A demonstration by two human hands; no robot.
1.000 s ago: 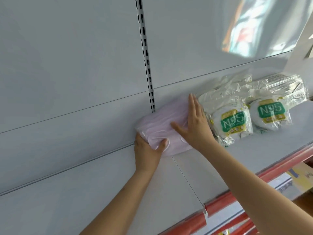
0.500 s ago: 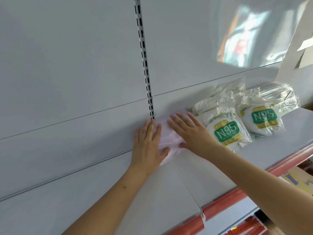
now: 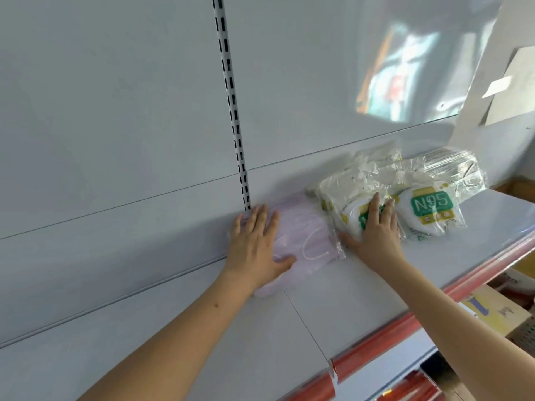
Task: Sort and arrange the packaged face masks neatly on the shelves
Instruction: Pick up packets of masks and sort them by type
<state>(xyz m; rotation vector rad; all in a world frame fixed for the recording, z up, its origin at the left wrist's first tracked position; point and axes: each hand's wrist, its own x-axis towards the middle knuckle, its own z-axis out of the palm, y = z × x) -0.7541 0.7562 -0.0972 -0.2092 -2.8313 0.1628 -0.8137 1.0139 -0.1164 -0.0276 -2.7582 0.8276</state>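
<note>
A clear pack of pale purple masks (image 3: pixel 307 238) lies flat on the white shelf (image 3: pixel 362 287) against the back panel. My left hand (image 3: pixel 256 247) presses down on its left half with straight, spread fingers. Right beside it lies an N95 mask pack (image 3: pixel 347 206), and my right hand (image 3: pixel 376 233) rests flat on top of it, covering most of its green label. A second N95 pack (image 3: pixel 428 209) sits further right, touching the first, with its label fully visible.
A slotted upright rail (image 3: pixel 231 96) runs up the white back panel above my left hand. The shelf has a red front strip (image 3: pixel 390 334). Cardboard boxes (image 3: pixel 492 314) show below on the right. A seam (image 3: pixel 304 319) splits the shelf boards.
My right hand has left the purple pack and moved right onto the nearer N95 pack. My left hand stays pressed on the purple pack, which now shows more.
</note>
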